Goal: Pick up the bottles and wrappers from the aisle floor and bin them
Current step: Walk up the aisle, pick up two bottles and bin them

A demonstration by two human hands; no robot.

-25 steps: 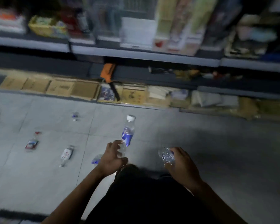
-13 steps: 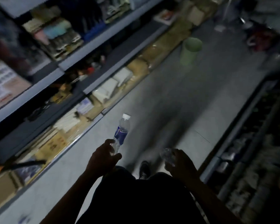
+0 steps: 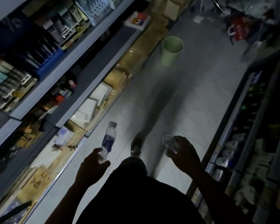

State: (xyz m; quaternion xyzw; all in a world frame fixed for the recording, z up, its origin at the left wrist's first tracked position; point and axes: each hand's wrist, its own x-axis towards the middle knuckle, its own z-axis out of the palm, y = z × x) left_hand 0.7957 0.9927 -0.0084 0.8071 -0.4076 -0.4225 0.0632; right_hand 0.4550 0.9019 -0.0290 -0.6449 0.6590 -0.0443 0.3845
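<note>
Left hand [image 3: 91, 165] is gripping a labelled bottle [image 3: 108, 141], right hand [image 3: 183, 152] a crumpled one [image 3: 169, 143] (bin [image 3: 171, 50] lying ahead, nearer the right).

One view only, from a camera worn on the person's head. It looks forward and steeply down along a shop aisle, tilted so the floor [image 3: 192, 97] runs from the lower middle toward the upper right. The wide lens bends the shelves [image 3: 58, 73] on the left and the racks [image 3: 255, 126] on the right inward. Nearest the lens, at the bottom edge, are the person's dark torso and both forearms; the left hand [image 3: 90, 168] and right hand [image 3: 183, 152] sit close below centre. A green bin [image 3: 171, 50] stands well ahead up the aisle. The picture is dim and blurred at the edges. No second view exists, so no shared ground is recorded
</note>
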